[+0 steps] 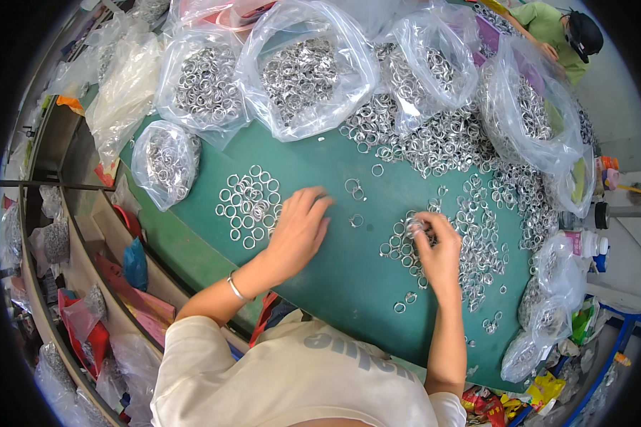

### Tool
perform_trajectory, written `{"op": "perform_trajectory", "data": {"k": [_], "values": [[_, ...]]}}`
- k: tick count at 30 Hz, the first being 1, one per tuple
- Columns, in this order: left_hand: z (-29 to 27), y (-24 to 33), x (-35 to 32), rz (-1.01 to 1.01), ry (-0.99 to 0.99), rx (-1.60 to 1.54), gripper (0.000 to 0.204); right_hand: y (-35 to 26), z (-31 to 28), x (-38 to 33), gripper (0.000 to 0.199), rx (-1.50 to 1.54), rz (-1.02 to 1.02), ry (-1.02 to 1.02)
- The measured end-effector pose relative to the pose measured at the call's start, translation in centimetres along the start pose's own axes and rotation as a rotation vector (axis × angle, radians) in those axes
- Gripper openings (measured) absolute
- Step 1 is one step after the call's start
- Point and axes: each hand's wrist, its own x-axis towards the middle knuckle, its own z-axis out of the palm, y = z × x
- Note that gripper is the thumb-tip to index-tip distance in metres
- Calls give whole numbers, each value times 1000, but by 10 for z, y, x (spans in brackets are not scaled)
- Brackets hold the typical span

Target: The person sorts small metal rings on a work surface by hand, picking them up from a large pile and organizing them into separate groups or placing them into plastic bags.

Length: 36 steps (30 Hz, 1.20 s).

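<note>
Silver-coloured metal rings lie on a green tabletop (313, 277). My left hand (299, 228), with a bangle on its wrist, hovers at the right edge of a loose ring group (246, 203). Its fingers are apart and slightly blurred at the tips, and I see nothing held in them. Further right, my right hand (438, 249) pinches several rings (414, 226) between thumb and fingers, over another ring cluster (399, 245). Between the hands lie a few single rings (356, 220). A wide spread of rings (481, 235) lies just right of my right hand.
Clear plastic bags full of rings (303, 78) line the far side, with a smaller bag (165, 164) at left. A large ring heap (434, 139) fills the far right. Wooden shelving (85, 235) stands left. Another person in green (548, 35) is at the far right corner.
</note>
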Motion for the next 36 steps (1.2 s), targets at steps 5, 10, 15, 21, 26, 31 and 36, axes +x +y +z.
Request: {"op": "perform_trajectory", "data": {"k": [5,10,15,21,26,31,36], "values": [[23,5,41,118,-86,11,50,28,-32,1,25,394,256,-67],[29,18,35,222,-347,-8,48,14,-51,-13,47,-97,34,-146],[42,15,22,269,-369,-127,37,6,-23,-46,71,-520,-48,-207],[59,48,47,156,-278,-406,46,42,-25,-27,31,-370,-210,113],[66,69,44,464,-221,137,62,48,-48,-16,18,-98,-88,304],[86,46,48,498,-253,131,46,55,-76,-36,23,-346,26,362],[83,44,56,271,-79,-63,31,30,-59,-52,27,-404,-109,280]]}}
